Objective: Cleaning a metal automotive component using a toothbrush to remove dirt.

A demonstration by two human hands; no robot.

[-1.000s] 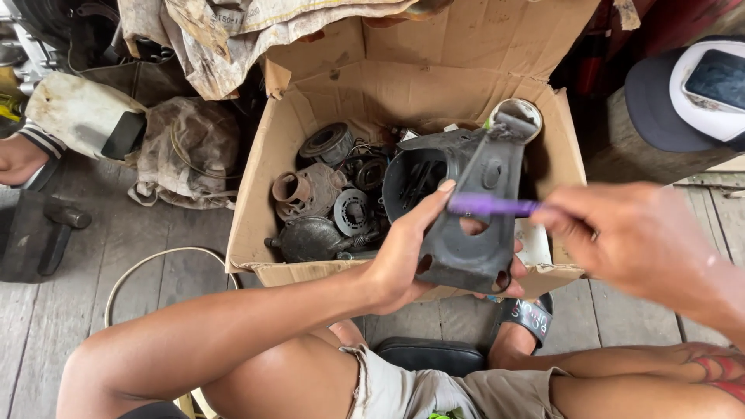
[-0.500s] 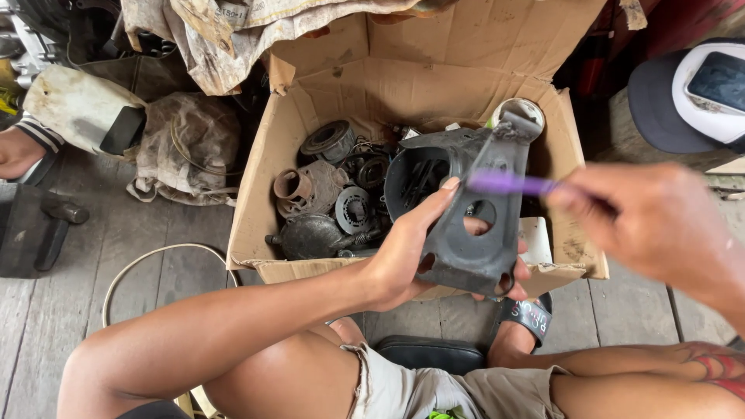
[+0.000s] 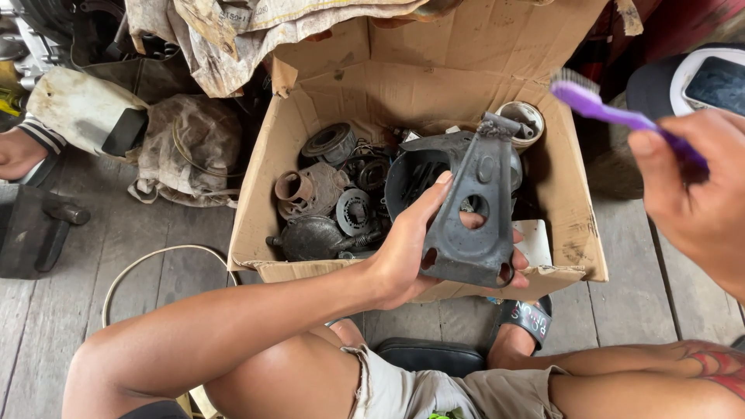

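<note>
My left hand (image 3: 411, 252) is wrapped around a dark grey metal bracket (image 3: 473, 225), palm against its left edge and fingertips showing through from behind at its lower right, so it stands nearly upright over the front of the cardboard box (image 3: 574, 233). My right hand (image 3: 694, 198) is raised at the right, well apart from the bracket, thumb and fingers pinched on the handle of a purple toothbrush (image 3: 601, 109) whose bristled head points up and to the left. Inside the box lie greasy metal parts (image 3: 326, 202), round housings and gears packed close together. A sandal (image 3: 528, 318) shows just below the box on the grey wooden floor (image 3: 101, 233), and a pale looped cable (image 3: 147, 268) lies to its left.
</note>
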